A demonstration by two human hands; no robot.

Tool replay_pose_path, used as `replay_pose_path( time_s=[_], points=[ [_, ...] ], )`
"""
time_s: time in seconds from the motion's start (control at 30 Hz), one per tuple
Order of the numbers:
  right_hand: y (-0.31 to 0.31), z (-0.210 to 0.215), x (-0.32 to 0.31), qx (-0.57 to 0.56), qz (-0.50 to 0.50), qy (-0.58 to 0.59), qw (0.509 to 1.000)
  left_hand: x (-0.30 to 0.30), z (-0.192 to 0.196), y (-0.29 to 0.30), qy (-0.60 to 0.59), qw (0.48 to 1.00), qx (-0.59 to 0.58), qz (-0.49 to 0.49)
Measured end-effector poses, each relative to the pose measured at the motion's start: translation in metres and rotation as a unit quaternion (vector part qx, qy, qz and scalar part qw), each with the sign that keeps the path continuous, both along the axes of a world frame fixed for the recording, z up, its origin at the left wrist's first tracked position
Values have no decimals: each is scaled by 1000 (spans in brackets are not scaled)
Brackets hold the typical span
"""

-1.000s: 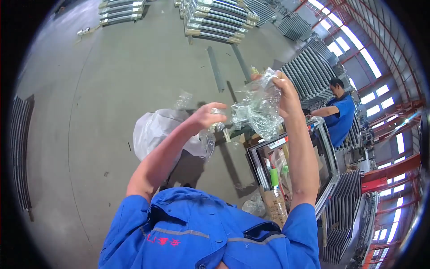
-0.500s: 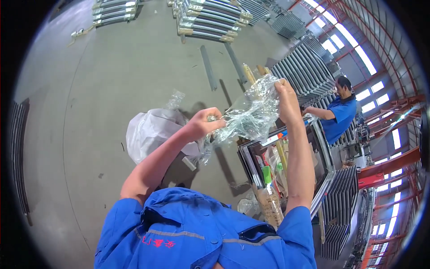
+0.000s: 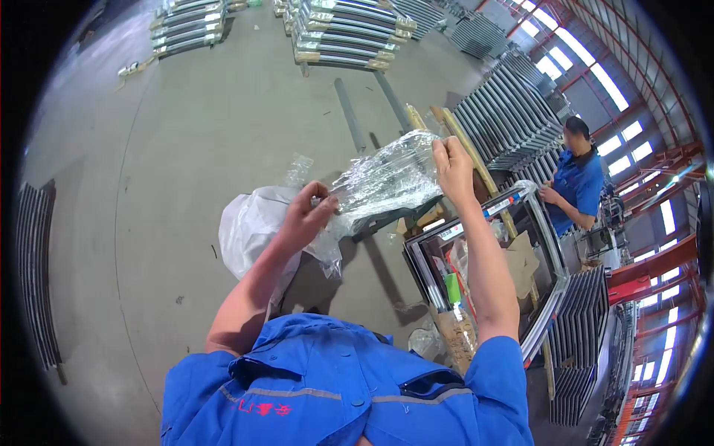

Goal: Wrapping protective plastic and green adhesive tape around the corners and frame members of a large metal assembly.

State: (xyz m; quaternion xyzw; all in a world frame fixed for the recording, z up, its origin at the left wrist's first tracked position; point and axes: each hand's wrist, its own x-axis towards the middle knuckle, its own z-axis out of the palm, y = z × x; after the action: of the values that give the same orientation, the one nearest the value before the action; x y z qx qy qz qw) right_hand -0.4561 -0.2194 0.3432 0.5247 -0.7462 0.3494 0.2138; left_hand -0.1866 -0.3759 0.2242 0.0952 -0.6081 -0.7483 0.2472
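A sheet of clear crinkled plastic film (image 3: 390,175) is stretched between my two hands, in front of my body. My left hand (image 3: 303,215) pinches its left end, where a loose tail of film hangs down. At the upper right corner, my right hand (image 3: 454,167) grips the film between thumb and fingers. Behind my left hand stands a white plastic sack (image 3: 249,227), with a scrap of clear film sticking out of its top. Part of the sack is hidden by my left forearm.
Right of me, dark frames (image 3: 424,279) surround cardboard, bags and a green item (image 3: 452,288). A co-worker in blue (image 3: 580,182) stands beyond, near stacked grey frames (image 3: 506,115). Two grey strips (image 3: 348,111) lie on the floor ahead; wrapped stacks (image 3: 349,33) stand farther off.
The bunched film is now pulled out flatter and longer. My left hand has moved left and down, my right hand slightly left. The co-worker's arm has drawn in toward the body.
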Motion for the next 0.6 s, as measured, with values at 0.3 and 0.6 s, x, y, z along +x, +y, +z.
replay_pose_path(
  time_s=[0.3,0.6],
  points=[
    [23,10,7,5,111,-567,816,-12,21,-30,86,981,169,-40],
    [58,-29,26,85,132,-707,690,-39,-25,-49,128,965,211,-89]
  ],
)
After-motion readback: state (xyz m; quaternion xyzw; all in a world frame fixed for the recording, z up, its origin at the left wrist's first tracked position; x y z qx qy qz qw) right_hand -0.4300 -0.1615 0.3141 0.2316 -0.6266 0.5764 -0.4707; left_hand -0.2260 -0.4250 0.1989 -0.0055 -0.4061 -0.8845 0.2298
